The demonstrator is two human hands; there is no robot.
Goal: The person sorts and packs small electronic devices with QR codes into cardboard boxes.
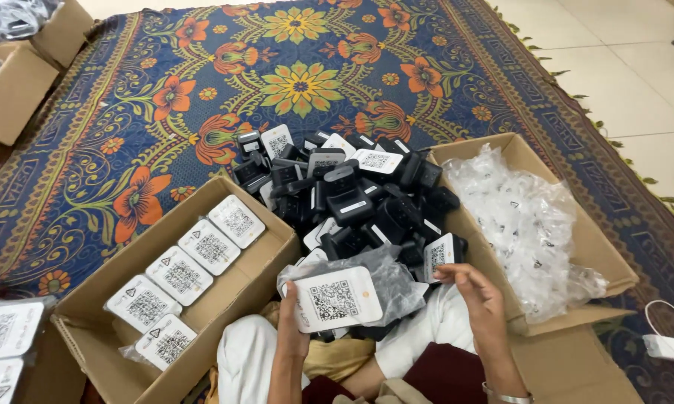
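Patterned rug [157,112], blue with orange flowers, lies under everything, pale tile beyond its fringe. My left hand [290,329] grips a device [335,299] by its lower left corner, thumb across the front, holding it over my lap, face up so the white label side shows. It is a flat rounded rectangle, white on this face with a square code print, and a clear bag [385,273] is bunched behind it (whether it is partly inside the bag I cannot tell). My right hand [478,295] is loose, fingers half curled and holding nothing, fingertips close to the bag's edge and to a black unit at the heap's near side. The pile [352,194] of black devices sits just past my knees, within easy reach. Left of it an open box [180,299] holds bagged units laid face up in rows; right, another box [576,224] is full of empty bags.
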